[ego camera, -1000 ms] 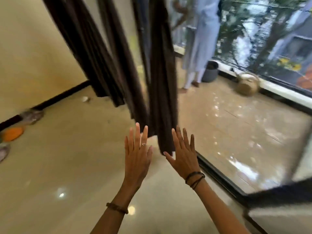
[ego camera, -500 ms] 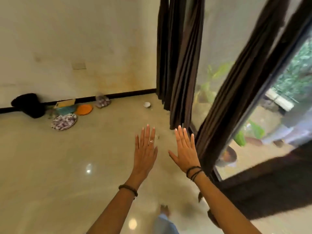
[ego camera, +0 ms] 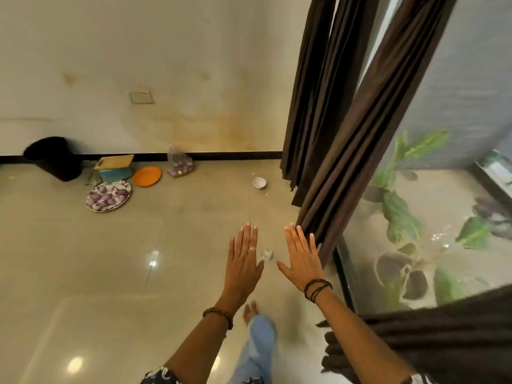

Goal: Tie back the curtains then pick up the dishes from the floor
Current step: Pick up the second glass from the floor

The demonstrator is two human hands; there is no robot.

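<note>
My left hand (ego camera: 243, 261) and my right hand (ego camera: 302, 259) are held out flat, fingers straight, holding nothing. Dark brown curtains hang on the right: one panel (ego camera: 357, 139) slants down beside my right fingertips, another (ego camera: 313, 87) hangs further back. A third bunch of curtain (ego camera: 432, 336) lies across the bottom right. On the floor by the far wall lie a patterned plate of purple onions (ego camera: 109, 195), an orange plate (ego camera: 147, 176) and a small white bowl (ego camera: 259, 183). A small crumpled clear object (ego camera: 267, 254) lies between my hands.
A black bin (ego camera: 54, 157) leans at the wall, beside a wooden board on a teal box (ego camera: 115, 167) and a bag of onions (ego camera: 180, 166). Glass door with a dark frame (ego camera: 343, 273) runs on the right, plants behind it. My foot (ego camera: 250, 311) steps forward.
The view has swung left and down from the balcony to the wall and floor dishes. Both hands stay raised flat; my leg has come forward.
</note>
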